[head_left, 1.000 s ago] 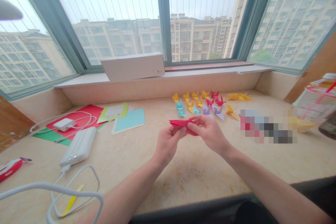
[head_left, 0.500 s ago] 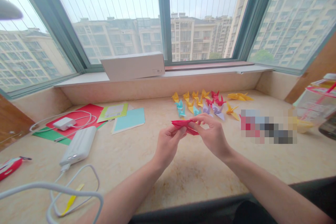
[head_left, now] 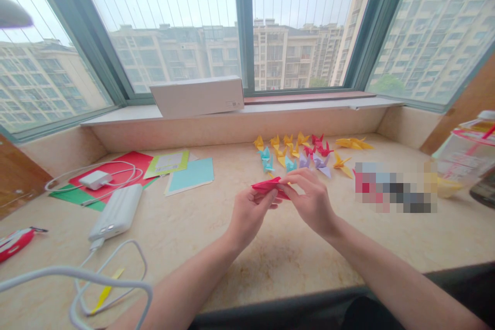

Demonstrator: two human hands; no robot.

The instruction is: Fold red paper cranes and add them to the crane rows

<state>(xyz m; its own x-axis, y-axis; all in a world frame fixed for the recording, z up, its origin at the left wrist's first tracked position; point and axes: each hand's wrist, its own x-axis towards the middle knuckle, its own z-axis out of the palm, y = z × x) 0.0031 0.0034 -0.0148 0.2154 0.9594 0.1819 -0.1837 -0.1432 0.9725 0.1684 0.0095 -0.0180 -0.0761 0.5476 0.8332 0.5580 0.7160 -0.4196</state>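
Observation:
A piece of folded red origami paper (head_left: 266, 184) is held above the counter between both hands. My left hand (head_left: 250, 211) pinches its left part between thumb and fingers. The right end is gripped by my right hand (head_left: 309, 193), thumb and fingertips closed on it; these fingers hide part of the folds. Just beyond the hands stand several folded paper cranes: yellow ones (head_left: 288, 140), red ones (head_left: 324, 148), light blue ones (head_left: 266, 157) and purple ones (head_left: 320, 164).
At left lie coloured paper sheets (head_left: 190, 176), a white charger (head_left: 96, 179), a power bank (head_left: 118, 214) with looping cables, and a red-and-white tool (head_left: 17, 243). A white box (head_left: 197, 97) rests on the sill. A plastic cup (head_left: 460, 160) stands at right beside a blurred patch (head_left: 394, 188).
The red paper has been turned slightly and looks flatter between my fingers. Both hands keep nearly the same place, with small finger shifts.

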